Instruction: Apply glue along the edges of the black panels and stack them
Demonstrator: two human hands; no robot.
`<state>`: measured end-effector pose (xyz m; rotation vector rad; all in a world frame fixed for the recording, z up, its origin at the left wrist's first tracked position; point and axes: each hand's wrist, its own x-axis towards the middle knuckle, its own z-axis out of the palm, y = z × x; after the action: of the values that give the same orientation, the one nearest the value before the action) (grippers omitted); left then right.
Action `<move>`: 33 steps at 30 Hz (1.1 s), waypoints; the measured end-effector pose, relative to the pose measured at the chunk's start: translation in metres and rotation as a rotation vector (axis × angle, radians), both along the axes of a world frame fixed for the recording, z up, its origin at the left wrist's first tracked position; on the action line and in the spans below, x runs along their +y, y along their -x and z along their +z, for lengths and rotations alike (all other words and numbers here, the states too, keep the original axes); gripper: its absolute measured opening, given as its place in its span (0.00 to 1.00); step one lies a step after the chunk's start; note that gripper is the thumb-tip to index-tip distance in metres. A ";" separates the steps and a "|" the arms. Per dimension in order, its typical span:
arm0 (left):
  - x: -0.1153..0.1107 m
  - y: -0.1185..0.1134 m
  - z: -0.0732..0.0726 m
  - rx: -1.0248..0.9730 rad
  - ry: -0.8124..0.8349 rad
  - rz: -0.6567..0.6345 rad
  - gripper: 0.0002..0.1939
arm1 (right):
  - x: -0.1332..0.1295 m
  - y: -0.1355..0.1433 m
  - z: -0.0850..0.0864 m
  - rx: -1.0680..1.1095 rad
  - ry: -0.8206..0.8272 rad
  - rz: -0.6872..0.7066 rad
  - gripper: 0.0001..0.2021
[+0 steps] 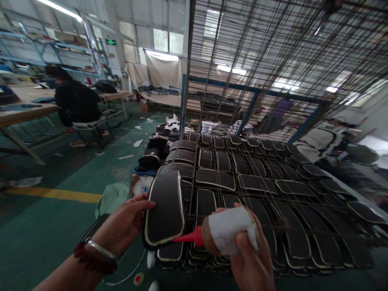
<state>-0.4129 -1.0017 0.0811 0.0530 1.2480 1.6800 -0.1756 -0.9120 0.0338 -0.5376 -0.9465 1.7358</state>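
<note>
At far left a person (pixel 80 99) in dark clothing sits on a stool (pixel 91 122) beside a table (pixel 36 113). Nearer, a green sack (pixel 113 196) slumps on the floor. The left hand (pixel 130 218) pinches the left edge of a dark, pale-rimmed panel (pixel 165 210), held up near the middle; the fingertips behind it are hidden. It blocks the near left part of many similar panels (pixel 215 180) lying in rows, beneath slanting wire grids (pixel 260 44). At near right, the right hand (pixel 253 258) wraps around a bottle (pixel 232 230), its red nozzle (pixel 189 237) pointing left at the panel's lower edge; contact is hard to make out. The bottle's contents cannot be seen.
</note>
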 end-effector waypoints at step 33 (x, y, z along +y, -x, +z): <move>0.044 -0.104 -0.011 0.020 -0.025 -0.390 0.27 | 0.096 -0.072 0.031 0.047 -0.353 -0.189 0.22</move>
<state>-0.3090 -0.9572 0.0696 0.3094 1.1458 1.3586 -0.1031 -0.8160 0.0643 -0.3406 -1.1022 1.3684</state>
